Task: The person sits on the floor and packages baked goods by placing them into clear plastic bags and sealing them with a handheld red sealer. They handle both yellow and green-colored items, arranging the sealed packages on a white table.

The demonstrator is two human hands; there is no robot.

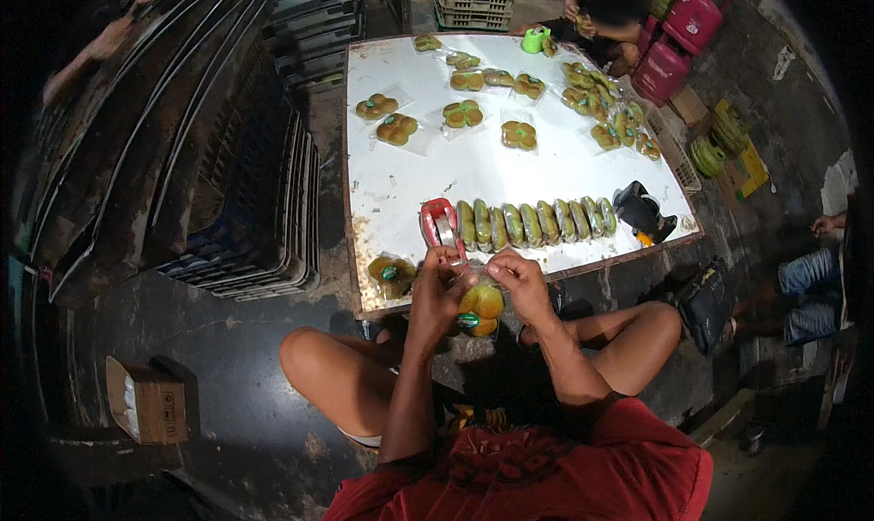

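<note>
My left hand (440, 292) and my right hand (522, 282) pinch the gathered top of a clear plastic bag of round buns (486, 306), which hangs between them at the table's near edge. The bag bears a green label. Just beyond my left fingers stands a red tape dispenser (437, 222). To its right, several bagged buns (529, 224) stand on edge in a tight row. Another bag of buns (391, 276) lies left of my left hand, on the table's corner.
More bagged buns (463, 114) lie across the white table (423, 172). A black pouch (642, 212) is at the right edge. A person (608, 8) sits at the far side by a green tape dispenser (534, 39). Stacked crates (252, 248) stand on the left.
</note>
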